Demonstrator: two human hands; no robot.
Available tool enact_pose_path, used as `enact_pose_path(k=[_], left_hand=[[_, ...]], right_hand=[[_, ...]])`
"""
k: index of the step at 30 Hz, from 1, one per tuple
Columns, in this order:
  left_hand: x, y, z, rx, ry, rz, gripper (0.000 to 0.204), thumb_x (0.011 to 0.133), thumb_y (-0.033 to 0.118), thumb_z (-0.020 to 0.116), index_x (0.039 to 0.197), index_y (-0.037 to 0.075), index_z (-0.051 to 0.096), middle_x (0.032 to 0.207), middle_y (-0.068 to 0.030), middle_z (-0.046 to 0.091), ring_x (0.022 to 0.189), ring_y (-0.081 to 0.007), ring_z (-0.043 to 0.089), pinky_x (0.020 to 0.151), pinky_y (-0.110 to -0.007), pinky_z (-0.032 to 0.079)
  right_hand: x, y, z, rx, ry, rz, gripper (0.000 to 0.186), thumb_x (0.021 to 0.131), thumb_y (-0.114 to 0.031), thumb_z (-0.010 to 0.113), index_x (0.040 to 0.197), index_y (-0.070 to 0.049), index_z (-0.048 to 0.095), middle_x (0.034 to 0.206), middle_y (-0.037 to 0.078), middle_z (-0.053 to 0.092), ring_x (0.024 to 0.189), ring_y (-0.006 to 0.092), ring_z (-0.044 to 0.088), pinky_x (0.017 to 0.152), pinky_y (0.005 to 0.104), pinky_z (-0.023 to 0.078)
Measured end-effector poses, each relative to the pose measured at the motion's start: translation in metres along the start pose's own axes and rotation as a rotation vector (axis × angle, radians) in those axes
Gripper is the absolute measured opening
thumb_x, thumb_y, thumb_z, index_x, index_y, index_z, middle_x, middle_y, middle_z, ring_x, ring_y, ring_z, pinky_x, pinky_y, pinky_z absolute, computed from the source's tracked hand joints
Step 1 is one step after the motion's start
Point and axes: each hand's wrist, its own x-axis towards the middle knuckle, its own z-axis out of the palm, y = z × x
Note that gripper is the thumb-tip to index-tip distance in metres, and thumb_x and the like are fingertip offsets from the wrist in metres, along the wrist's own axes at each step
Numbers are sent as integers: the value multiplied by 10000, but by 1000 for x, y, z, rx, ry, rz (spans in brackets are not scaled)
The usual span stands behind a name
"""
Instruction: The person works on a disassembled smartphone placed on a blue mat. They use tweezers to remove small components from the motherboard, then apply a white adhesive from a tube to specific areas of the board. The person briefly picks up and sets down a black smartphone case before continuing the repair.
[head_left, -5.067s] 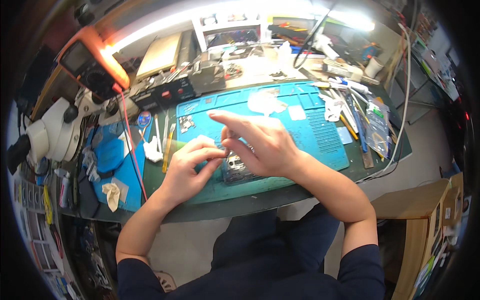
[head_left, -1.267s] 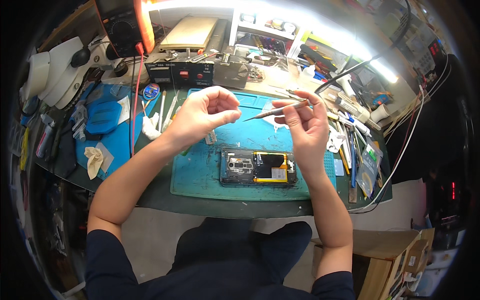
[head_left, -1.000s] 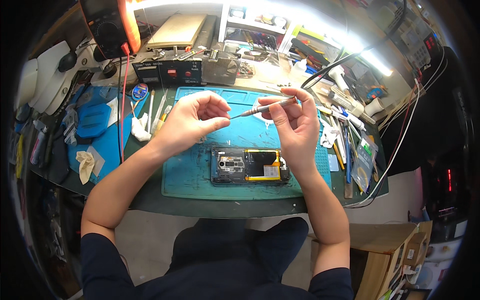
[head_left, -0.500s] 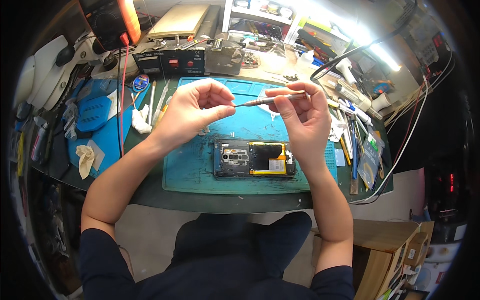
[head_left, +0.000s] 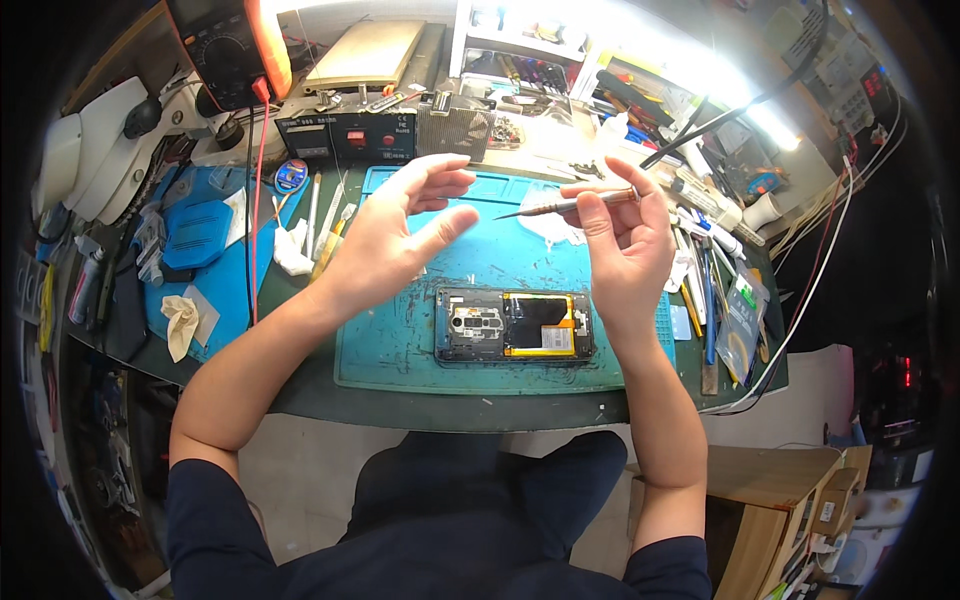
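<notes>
My right hand (head_left: 628,235) grips a slim metal precision screwdriver (head_left: 565,205) between thumb and fingers, its tip pointing left. Facing it, my left hand (head_left: 405,225) is raised with thumb and fingers apart and nothing visible between them. A gap separates the screwdriver tip from the left fingers. Below both hands lies an opened smartphone (head_left: 514,327), its camera module at the left and a black battery edged in yellow at the right. The phone rests on a blue repair mat (head_left: 420,374), and neither hand touches it.
A black power unit (head_left: 350,137) stands behind the mat, with an orange-edged multimeter (head_left: 228,48) and its red lead at the left. Crumpled tissue (head_left: 180,325) lies at far left. Several pens and tools, including a blue-handled one (head_left: 710,310), crowd the right side.
My left fingers have come off the screwdriver tip and spread. My right hand still holds the screwdriver, a little farther right. The view has shifted slightly.
</notes>
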Motion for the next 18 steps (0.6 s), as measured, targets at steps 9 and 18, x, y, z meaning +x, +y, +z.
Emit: enact_pose_path(k=[9,18], left_hand=[[-24,17,-28,364,-181,-31,556,940,211,760,1423,33,550,1207,-86,685,1111,-194,642,1002,-357,504],[-46,19,-13,577,-488,130,1010,703,313,933,1540,72,422,1383,-118,593,1286,-338,500,1147,-463,332]], right_hand=[[7,7,-8,-24,58,-39,397,1014,-91,669,1371,24,539,967,117,769,883,117,712,811,262,553],[3,-4,-34,-100,-13,-58,509,1057,-113,604,1518,17,434,968,106,736,889,117,693,847,274,557]])
